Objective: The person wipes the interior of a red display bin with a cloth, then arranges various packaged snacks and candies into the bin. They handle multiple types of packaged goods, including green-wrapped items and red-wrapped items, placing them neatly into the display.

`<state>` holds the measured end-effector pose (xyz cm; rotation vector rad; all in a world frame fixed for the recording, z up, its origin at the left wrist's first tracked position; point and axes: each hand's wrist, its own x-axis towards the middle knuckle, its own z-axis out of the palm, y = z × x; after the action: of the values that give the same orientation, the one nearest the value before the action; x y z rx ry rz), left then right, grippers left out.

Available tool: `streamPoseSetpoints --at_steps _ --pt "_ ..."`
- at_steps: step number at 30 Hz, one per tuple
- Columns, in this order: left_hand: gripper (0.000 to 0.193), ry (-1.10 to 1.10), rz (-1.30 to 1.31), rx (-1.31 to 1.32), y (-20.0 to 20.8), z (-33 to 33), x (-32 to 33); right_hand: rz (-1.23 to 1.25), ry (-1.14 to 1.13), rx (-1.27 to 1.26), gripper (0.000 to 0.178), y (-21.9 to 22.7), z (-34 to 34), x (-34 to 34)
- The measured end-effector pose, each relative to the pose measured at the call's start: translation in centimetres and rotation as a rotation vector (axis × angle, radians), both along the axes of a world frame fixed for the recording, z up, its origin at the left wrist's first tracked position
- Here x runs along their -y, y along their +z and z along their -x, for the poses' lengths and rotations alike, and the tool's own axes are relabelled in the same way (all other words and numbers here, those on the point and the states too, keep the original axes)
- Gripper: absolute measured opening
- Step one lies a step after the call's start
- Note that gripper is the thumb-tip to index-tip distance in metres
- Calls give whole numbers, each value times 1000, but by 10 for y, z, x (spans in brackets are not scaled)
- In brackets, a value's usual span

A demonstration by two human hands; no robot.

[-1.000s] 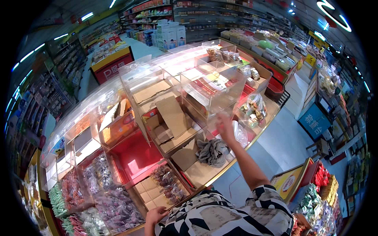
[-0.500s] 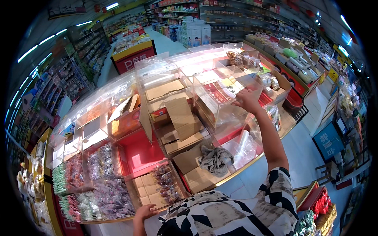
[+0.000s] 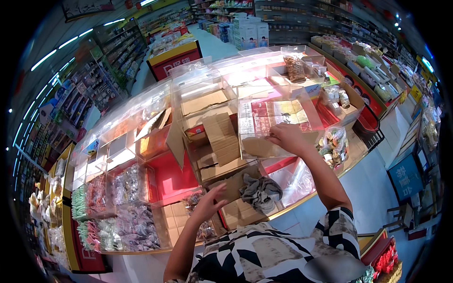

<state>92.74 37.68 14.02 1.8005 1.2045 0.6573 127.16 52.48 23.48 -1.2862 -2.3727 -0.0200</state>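
My right hand [image 3: 289, 139] is closed at the near rim of a clear plastic display box [image 3: 304, 115]. A red and cream printed sheet [image 3: 271, 114] shows inside this box. My left hand [image 3: 210, 203] is raised over the near side of the display with its fingers apart, holding nothing. Below it are small dark-wrapped packs [image 3: 206, 231] in a cardboard-lined bin. A crumpled grey cloth [image 3: 261, 193] lies on cardboard between my hands, and folded brown cardboard [image 3: 221, 138] stands in the compartment left of the box.
Wrapped sweets [image 3: 134, 228] fill several bins at the left. A red-lined bin [image 3: 171, 177] is near the middle. Clear plastic bags [image 3: 298, 181] and a bag of colourful pieces [image 3: 333, 147] lie at the right. A black-handled red basket [image 3: 367, 120] stands beyond the right edge.
My right hand has moved nearer and left, from the box's far right side to its near rim. The box has tilted, showing more of the sheet. My left hand has risen from the front edge.
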Motion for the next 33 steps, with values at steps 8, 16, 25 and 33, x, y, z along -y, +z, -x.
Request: streamPoseSetpoints --at_steps 8,16,25,33 --pt "80 155 -380 103 28 -62 -75 -50 -69 -41 21 5 -66 15" --pt "35 -1 -941 -324 89 -89 -151 -106 -75 -119 17 12 -71 25" --pt "32 275 -703 -331 72 -78 -182 418 18 -268 23 43 -56 44" --pt "77 679 -300 323 -2 -121 -168 -311 -338 106 33 12 -137 -123"
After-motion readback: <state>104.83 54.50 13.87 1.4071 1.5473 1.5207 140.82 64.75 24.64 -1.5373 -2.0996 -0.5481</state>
